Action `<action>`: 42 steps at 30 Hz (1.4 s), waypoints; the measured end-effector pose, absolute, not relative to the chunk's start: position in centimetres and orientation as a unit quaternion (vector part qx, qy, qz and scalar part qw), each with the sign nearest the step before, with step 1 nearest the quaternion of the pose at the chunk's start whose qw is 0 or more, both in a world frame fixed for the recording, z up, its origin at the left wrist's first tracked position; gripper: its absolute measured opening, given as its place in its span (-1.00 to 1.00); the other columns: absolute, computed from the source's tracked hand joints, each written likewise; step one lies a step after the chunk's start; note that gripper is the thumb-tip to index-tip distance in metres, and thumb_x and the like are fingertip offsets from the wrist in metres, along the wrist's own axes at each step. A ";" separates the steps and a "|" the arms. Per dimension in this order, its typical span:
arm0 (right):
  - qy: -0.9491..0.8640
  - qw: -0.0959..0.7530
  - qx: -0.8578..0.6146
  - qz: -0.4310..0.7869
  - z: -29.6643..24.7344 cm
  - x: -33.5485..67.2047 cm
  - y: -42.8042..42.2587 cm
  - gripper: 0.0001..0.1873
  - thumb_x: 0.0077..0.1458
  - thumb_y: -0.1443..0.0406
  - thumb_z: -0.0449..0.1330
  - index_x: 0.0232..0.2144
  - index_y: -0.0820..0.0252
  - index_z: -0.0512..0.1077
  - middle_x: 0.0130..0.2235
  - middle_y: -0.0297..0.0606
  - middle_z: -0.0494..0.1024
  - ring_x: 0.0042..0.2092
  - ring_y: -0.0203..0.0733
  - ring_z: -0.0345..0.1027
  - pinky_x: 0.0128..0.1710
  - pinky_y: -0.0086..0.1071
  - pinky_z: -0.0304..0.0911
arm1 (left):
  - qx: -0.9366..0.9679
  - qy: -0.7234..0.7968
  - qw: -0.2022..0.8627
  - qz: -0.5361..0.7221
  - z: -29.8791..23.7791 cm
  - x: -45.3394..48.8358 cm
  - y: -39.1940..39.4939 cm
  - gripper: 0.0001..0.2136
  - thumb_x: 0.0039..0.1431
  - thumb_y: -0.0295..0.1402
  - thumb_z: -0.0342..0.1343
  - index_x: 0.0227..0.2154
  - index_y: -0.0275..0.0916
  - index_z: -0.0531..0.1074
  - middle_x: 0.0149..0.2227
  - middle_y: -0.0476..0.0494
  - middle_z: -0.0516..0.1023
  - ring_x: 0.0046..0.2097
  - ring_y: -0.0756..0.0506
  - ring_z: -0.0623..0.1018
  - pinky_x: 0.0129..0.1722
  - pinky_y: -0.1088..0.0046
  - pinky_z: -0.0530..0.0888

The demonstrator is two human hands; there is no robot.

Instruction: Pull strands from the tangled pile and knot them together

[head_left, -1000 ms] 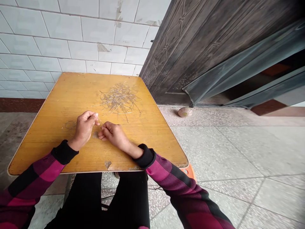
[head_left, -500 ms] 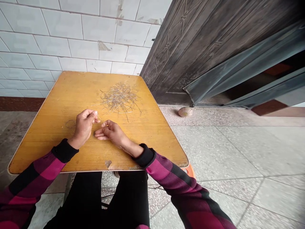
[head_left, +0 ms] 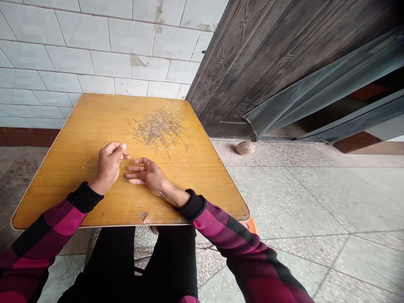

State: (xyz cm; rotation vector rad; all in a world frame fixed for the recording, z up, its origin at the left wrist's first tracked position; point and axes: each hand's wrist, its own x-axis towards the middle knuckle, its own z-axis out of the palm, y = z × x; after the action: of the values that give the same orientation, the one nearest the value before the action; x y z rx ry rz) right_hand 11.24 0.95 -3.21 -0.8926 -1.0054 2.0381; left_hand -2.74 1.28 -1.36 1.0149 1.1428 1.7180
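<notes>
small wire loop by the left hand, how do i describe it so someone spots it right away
On the yellow wooden tabletop in front of the white tiled wall, a tangled pile of thin wire lies toward the far side. Nearer the person, the small loop of thin wire sits just beside the left hand, faint, separate from the pile and far smaller.

White tiled wall [head_left: 94, 50]; dark metal door [head_left: 252, 71]; terrazzo floor [head_left: 315, 202]

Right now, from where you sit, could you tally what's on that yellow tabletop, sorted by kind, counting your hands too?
Hands: 2 (left hand, right hand)
Wire tangles: 1 (tangle of thin wire)
Faint wire loops: 1 (small wire loop)
Single strands: 1 (wire strand, pinched in the left hand)
Total: 5
</notes>
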 end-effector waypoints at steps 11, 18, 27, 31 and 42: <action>-0.452 0.281 -0.346 0.773 -3.8 12.4 2.3 -0.68 -0.03 0.60 0.10 -0.23 0.23 0.30 -0.29 -0.25 0.56 -0.32 -0.32 0.52 -0.28 -0.44 0.44 | 0.351 0.447 0.417 0.709 -0.3 -4.1 2.0 -0.83 0.02 -0.41 0.21 -0.59 -0.30 0.37 -0.61 0.05 0.37 -0.56 0.10 0.37 -0.46 0.56 0.43; -0.705 0.373 -0.399 0.452 -3.2 15.2 5.0 -0.86 0.13 0.29 0.13 -0.33 0.25 0.45 -0.42 -0.32 0.50 -0.42 -0.35 0.33 -0.41 -0.46 0.22 | 0.368 0.447 0.470 0.667 -0.9 -3.7 1.6 -0.81 -0.05 -0.35 0.26 -0.60 -0.30 0.38 -0.59 0.03 0.36 -0.54 0.09 0.37 -0.46 0.54 0.44; -0.829 0.307 -0.375 0.279 -3.0 14.1 2.9 -0.92 0.07 0.35 0.20 -0.44 0.23 0.48 -0.55 -0.38 0.42 -0.51 -0.38 0.19 -0.44 -0.47 0.06 | 0.392 0.462 0.466 0.645 -1.1 -3.2 1.4 -0.78 -0.02 -0.30 0.26 -0.59 -0.30 0.39 -0.59 0.02 0.37 -0.55 0.09 0.36 -0.46 0.52 0.42; -0.843 0.317 -0.349 0.261 -3.6 14.0 2.9 -0.89 0.08 0.39 0.15 -0.45 0.22 0.46 -0.50 -0.33 0.45 -0.46 -0.35 0.24 -0.41 -0.47 0.09 | 0.386 0.460 0.472 0.645 -1.2 -3.3 1.4 -0.79 -0.04 -0.32 0.26 -0.60 -0.31 0.39 -0.59 0.02 0.37 -0.56 0.10 0.34 -0.47 0.53 0.41; -0.812 0.326 -0.385 0.293 -2.2 13.7 2.3 -0.78 0.18 0.23 0.12 -0.43 0.24 0.43 -0.58 -0.37 0.39 -0.52 -0.36 0.18 -0.45 -0.46 0.05 | 0.343 0.411 0.563 0.629 -1.6 -2.6 1.2 -0.81 -0.08 -0.35 0.29 -0.55 -0.32 0.39 -0.54 0.01 0.37 -0.49 0.09 0.36 -0.41 0.54 0.39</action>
State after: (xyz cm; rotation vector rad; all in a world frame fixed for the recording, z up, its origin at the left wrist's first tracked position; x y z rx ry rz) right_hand 13.74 2.30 -2.16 -1.0076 -2.1284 0.7676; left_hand -2.63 1.21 -1.61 0.8079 0.9679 1.4807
